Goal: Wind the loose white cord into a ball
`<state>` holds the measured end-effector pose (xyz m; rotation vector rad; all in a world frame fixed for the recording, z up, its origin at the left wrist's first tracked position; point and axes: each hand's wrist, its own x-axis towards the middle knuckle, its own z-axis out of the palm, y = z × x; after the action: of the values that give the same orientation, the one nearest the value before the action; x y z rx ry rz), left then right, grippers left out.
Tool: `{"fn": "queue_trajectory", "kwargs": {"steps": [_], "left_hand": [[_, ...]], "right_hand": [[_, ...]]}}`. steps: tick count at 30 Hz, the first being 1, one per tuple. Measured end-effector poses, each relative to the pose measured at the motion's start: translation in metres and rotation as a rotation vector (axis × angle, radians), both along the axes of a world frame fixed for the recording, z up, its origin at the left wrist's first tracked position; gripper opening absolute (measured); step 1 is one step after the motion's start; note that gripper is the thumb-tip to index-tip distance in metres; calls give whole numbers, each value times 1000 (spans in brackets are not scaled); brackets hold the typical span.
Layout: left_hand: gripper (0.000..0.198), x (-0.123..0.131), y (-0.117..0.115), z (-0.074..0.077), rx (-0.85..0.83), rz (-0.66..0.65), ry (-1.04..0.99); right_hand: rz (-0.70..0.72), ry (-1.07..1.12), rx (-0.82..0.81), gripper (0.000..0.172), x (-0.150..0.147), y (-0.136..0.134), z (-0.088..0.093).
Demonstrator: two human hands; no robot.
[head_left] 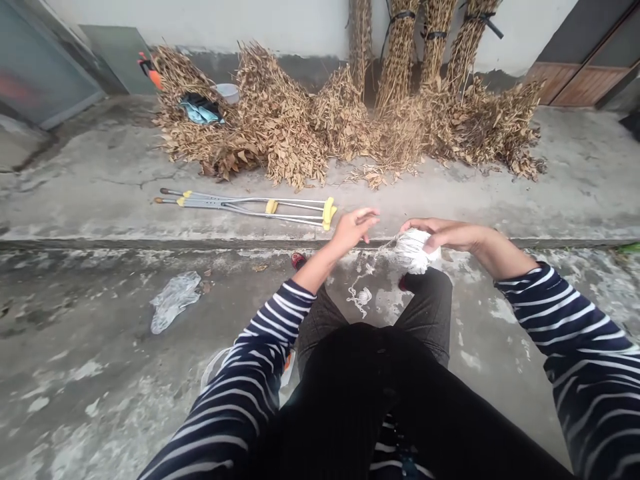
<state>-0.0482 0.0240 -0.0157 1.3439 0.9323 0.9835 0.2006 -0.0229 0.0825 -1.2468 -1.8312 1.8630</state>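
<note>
My right hand (pixel 443 235) is wrapped over a white ball of string (pixel 413 252), held above my right knee. A loose strand (pixel 373 263) runs from the ball toward my left hand (pixel 354 228), whose fingers are curled in a pinch on it. A small tangled end of string (pixel 361 298) dangles between my knees. I am seated, in dark trousers and striped sleeves.
A pair of metal crutches (pixel 250 205) with yellow pads lies on the raised concrete step ahead. Bundles of dry brown plants (pixel 345 120) lean against the wall behind. A crumpled clear plastic bag (pixel 173 300) lies on the ground at left.
</note>
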Motion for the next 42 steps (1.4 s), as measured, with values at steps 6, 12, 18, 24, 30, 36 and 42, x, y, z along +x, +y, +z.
{"fn": "queue_trajectory", "kwargs": {"steps": [6, 12, 18, 24, 30, 36, 42], "left_hand": [[52, 11, -43, 9, -109, -281, -205], [28, 11, -37, 12, 0, -248, 34], [22, -13, -25, 44, 32, -390, 51], [43, -28, -4, 45, -206, -616, -34], [38, -32, 22, 15, 99, -86, 394], [38, -15, -10, 27, 89, -139, 51], [38, -1, -40, 21, -100, -106, -171]], "right_hand": [[-111, 20, -160, 53, 8, 9, -9], [-124, -32, -121, 54, 7, 4, -7], [-19, -162, -24, 54, 6, 3, 1], [15, -6, -96, 58, 1, 8, -11], [-117, 213, -127, 58, -7, 9, -21], [-197, 259, -114, 58, -14, 14, -23], [-368, 296, -154, 55, -13, 14, -38]]}}
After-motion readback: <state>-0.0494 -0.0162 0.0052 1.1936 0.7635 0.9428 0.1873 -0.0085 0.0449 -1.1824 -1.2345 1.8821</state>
